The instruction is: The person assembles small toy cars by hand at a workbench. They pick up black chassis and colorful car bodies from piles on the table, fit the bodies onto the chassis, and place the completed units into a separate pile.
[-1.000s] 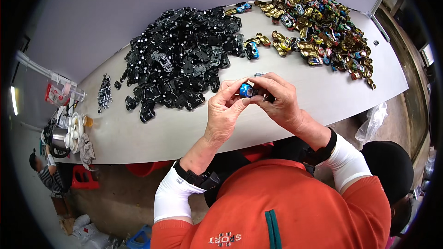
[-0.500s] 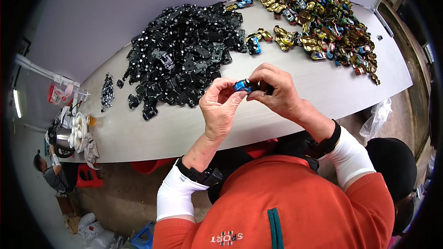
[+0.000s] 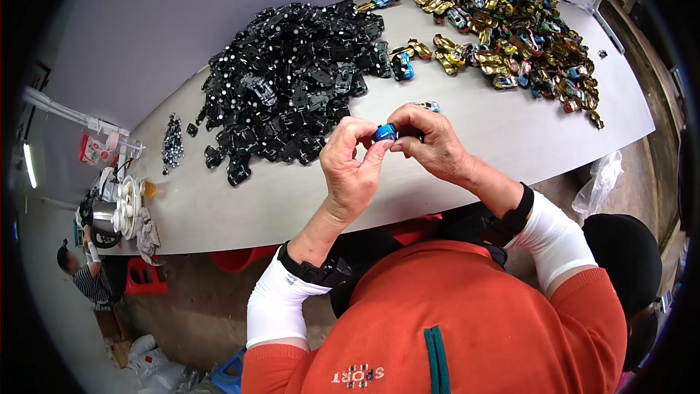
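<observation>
Above the table's front edge, both hands hold a small blue toy car (image 3: 384,133). My left hand (image 3: 351,168) pinches its left side between thumb and fingers. On its right side, my right hand (image 3: 432,142) is closed, fingers curled around a dark part that they mostly hide. Another toy car body (image 3: 428,106) peeks out just behind my right hand. A big heap of black toy car chassis (image 3: 284,80) with small wheels lies beyond my left hand. Farther right spreads a heap of gold and coloured toy car bodies (image 3: 510,36). A blue car body (image 3: 402,66) lies between the heaps.
At the table's left are a small pile of shiny little parts (image 3: 172,146), a tray of white cups (image 3: 128,208) and a cloth (image 3: 147,237). A person (image 3: 86,270) is at the far left. A black cap (image 3: 621,263) shows close on the right; a clear plastic bag (image 3: 599,184) hangs nearby.
The blue toy car has turned slightly between my fingers. My right hand has shifted a little left, and a car body behind it now shows.
</observation>
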{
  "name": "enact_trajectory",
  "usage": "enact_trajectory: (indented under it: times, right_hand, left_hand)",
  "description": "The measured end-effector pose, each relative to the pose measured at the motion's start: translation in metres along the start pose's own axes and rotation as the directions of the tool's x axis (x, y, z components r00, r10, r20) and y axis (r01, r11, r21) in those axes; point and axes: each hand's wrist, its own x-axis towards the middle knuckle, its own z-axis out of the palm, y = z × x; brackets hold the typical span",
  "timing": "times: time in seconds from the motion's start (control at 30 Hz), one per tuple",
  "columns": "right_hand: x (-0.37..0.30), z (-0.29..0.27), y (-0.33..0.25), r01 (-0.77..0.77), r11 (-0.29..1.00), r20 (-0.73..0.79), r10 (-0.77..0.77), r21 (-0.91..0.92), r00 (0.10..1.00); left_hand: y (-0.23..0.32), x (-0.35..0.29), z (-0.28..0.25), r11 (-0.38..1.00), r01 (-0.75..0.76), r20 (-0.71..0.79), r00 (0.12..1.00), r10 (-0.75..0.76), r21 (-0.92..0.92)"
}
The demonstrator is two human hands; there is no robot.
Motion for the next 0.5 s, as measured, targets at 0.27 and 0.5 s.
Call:
enact_trajectory:
  times: [0.27, 0.5]
  right_hand:
    - [0.001, -0.008, -0.012, -0.183, 0.960, 0.125, 0.159, 0.213, 0.979]
    - [-0.005, -0.002, -0.029, 0.203, 0.968, -0.018, -0.208, -0.149, 0.978]
  left_hand:
    - [0.003, 0.013, -0.019, 0.727, 0.454, 0.270, 0.891, -0.364, -0.516]
    - [0.007, 0.012, -0.006, 0.647, 0.500, 0.276, 0.863, -0.422, -0.576]
